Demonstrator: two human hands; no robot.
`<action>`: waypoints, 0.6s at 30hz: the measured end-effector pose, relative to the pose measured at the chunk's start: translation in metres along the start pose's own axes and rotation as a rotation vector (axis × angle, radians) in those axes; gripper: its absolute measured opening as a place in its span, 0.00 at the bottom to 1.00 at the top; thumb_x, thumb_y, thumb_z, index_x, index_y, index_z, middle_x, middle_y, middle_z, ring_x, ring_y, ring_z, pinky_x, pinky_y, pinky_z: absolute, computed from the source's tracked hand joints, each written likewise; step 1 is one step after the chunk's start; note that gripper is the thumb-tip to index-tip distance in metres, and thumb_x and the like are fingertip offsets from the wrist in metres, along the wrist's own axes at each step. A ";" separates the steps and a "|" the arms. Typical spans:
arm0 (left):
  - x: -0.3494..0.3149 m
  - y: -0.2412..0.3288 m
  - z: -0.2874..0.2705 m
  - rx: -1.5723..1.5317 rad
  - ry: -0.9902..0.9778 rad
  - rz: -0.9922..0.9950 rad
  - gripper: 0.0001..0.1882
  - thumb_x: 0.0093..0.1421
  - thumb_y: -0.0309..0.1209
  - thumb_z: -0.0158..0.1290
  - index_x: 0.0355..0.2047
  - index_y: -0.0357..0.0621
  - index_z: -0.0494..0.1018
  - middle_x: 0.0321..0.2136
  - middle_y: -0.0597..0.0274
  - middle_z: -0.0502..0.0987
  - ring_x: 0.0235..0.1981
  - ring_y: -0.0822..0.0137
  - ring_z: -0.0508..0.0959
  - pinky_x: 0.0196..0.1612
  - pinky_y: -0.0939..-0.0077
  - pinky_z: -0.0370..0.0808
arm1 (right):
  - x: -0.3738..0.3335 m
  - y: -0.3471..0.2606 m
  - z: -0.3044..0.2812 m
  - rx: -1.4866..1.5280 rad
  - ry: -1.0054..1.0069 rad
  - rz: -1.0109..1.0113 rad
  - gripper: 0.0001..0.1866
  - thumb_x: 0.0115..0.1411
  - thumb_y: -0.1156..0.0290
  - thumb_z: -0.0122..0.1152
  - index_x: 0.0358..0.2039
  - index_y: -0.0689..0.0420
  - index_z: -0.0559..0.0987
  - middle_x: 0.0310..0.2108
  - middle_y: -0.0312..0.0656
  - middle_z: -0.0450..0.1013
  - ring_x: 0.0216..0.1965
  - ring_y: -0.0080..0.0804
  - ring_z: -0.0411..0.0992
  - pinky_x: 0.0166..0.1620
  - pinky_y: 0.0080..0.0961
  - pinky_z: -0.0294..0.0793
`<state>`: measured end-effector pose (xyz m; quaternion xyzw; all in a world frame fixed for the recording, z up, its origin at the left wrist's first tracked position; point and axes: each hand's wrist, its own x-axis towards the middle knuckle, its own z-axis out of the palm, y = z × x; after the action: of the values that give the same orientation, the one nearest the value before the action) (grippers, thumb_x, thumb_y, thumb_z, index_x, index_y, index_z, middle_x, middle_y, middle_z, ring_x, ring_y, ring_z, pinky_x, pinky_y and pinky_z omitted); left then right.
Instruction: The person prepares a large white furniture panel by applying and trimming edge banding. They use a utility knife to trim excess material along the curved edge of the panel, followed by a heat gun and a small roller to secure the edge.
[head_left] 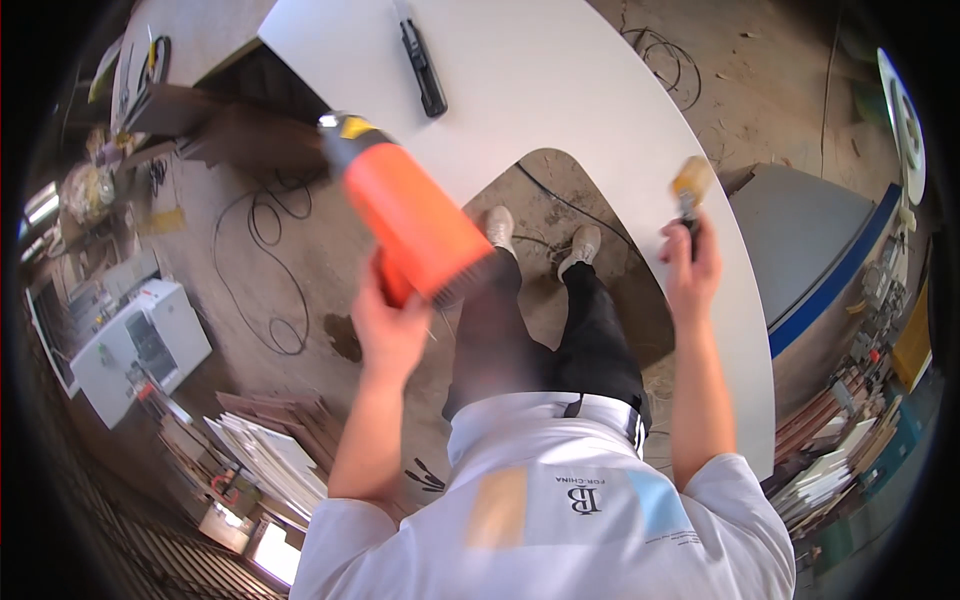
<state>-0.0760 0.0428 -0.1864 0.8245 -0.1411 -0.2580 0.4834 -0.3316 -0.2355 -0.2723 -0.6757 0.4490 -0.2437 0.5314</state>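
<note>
My left hand [390, 325] is closed around the grip of an orange heat gun [415, 220]. Its dark front end with a yellow patch and metal tip points up and left, over the edge of the white curved tabletop [520, 80]. On the right, my right hand [695, 265] grips a small tool [689, 200] by its black handle. This tool has a metal neck and an amber-coloured head; blur hides its exact kind. A black utility knife [424, 70] lies on the far part of the tabletop, beyond the heat gun, with its blade end pointing away.
Cables [270, 225] coil on the floor at left, and another cable [665, 55] lies at the far right. Dark brown boards [240, 135] stand by the tabletop's left end. A grey panel with a blue edge [815, 240] sits right of it. Stacked strips [270, 450] lean at lower left.
</note>
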 end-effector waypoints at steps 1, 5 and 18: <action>0.023 0.010 -0.009 0.139 0.061 0.056 0.31 0.63 0.26 0.62 0.65 0.33 0.66 0.52 0.52 0.79 0.52 0.66 0.79 0.57 0.68 0.76 | -0.014 -0.014 0.016 0.064 -0.013 0.141 0.20 0.72 0.69 0.61 0.60 0.63 0.76 0.33 0.35 0.78 0.28 0.20 0.72 0.35 0.20 0.74; 0.145 0.017 -0.034 0.326 0.113 0.130 0.33 0.68 0.36 0.61 0.68 0.38 0.64 0.57 0.48 0.77 0.57 0.56 0.77 0.63 0.64 0.70 | -0.055 -0.020 0.085 0.249 -0.241 0.492 0.20 0.76 0.61 0.54 0.62 0.59 0.76 0.31 0.31 0.75 0.28 0.16 0.69 0.33 0.20 0.71; 0.351 0.010 -0.038 0.930 0.083 0.379 0.41 0.64 0.46 0.64 0.68 0.33 0.62 0.64 0.41 0.71 0.65 0.42 0.72 0.66 0.54 0.68 | -0.062 -0.035 0.219 0.489 0.162 0.640 0.23 0.78 0.59 0.53 0.65 0.61 0.75 0.30 0.32 0.72 0.22 0.11 0.59 0.25 0.13 0.58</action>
<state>0.2356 -0.1038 -0.2639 0.9221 -0.3690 -0.0424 0.1082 -0.1723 -0.0710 -0.2996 -0.3344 0.6056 -0.2182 0.6884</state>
